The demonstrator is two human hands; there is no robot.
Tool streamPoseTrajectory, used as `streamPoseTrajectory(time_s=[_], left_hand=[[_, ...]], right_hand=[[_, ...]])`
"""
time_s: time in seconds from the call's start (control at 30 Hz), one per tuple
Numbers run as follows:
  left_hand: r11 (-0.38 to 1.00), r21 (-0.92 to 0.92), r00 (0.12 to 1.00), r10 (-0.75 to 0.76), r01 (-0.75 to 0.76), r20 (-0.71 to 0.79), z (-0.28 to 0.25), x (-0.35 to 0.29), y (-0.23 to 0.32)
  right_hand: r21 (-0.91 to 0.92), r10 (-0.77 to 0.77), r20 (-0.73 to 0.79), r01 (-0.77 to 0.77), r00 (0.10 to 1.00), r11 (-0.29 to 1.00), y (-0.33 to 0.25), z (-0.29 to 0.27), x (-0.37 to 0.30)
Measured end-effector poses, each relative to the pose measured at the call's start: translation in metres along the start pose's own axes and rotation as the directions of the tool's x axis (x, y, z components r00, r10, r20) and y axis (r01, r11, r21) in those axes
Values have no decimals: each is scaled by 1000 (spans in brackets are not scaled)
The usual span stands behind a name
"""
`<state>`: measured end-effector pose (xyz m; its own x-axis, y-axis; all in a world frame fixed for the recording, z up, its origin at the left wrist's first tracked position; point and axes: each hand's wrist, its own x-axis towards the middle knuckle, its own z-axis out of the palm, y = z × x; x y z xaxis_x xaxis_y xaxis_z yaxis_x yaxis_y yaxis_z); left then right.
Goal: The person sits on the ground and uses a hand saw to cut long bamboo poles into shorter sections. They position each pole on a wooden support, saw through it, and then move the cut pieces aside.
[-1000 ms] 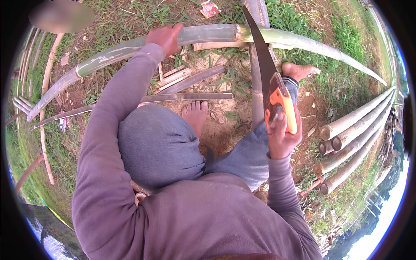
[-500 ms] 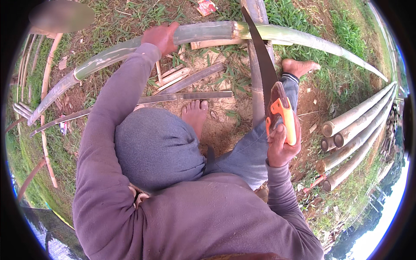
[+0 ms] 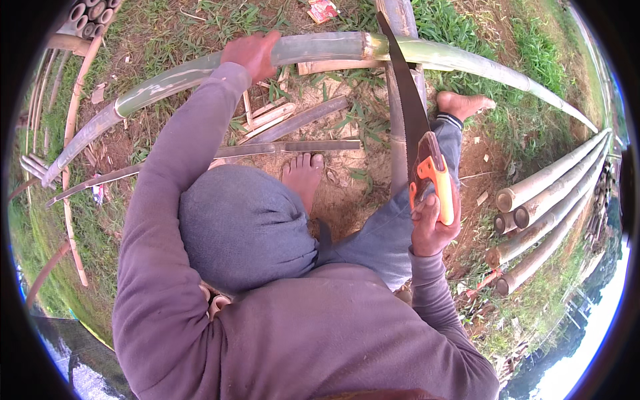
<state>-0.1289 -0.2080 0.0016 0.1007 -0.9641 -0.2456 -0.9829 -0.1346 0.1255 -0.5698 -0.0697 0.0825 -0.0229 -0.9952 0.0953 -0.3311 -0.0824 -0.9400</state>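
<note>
A long green bamboo pole [image 3: 320,48] spans the far part of the view from left to right, its ends bent by the lens. My left hand [image 3: 252,57] grips it left of the middle, fingers wrapped over the top. In my right hand [image 3: 435,227] is a handsaw with an orange handle [image 3: 437,183] and a long, dark, toothed blade [image 3: 408,87]. The blade crosses the pole just right of a brownish node; how deep its teeth sit cannot be made out. Beneath the pole there runs a thicker bamboo support [image 3: 396,127].
Several cut bamboo poles [image 3: 543,180] lie stacked at the right. Split bamboo strips [image 3: 293,123] rest on the ground by my bare foot [image 3: 303,177]. Upper left, a bundle of bamboo ends [image 3: 90,17] shows beside a slim upright pole [image 3: 72,140].
The saw has shifted slightly toward me, its blade still across the bamboo pole. My left hand keeps its grip in nearly the same place.
</note>
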Motion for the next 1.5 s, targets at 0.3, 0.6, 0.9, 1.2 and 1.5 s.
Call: streamPoseTrajectory(time_s=[0.3,0.6,0.9,1.2,1.5], left_hand=[[1000,5,999,4,-4,47,-2,-6,-1],[1000,21,1000,-21,21,-4,-1,8,-3],[999,6,999,-32,32,38,-9,-4,-6],[1000,0,1000,-1,1,-11,-2,2,10],[1000,-10,999,-29,29,14,-1,-3,-11]], right_hand=[[59,-44,-6,44,999,997,6,98,124],[40,-122,8,121,993,992,11,20,17],[125,-12,1,12,1000,992,15,100,108],[-115,-129,-37,123,991,986,49,52,73],[51,43,-20,-42,999,998,37,48,28]])
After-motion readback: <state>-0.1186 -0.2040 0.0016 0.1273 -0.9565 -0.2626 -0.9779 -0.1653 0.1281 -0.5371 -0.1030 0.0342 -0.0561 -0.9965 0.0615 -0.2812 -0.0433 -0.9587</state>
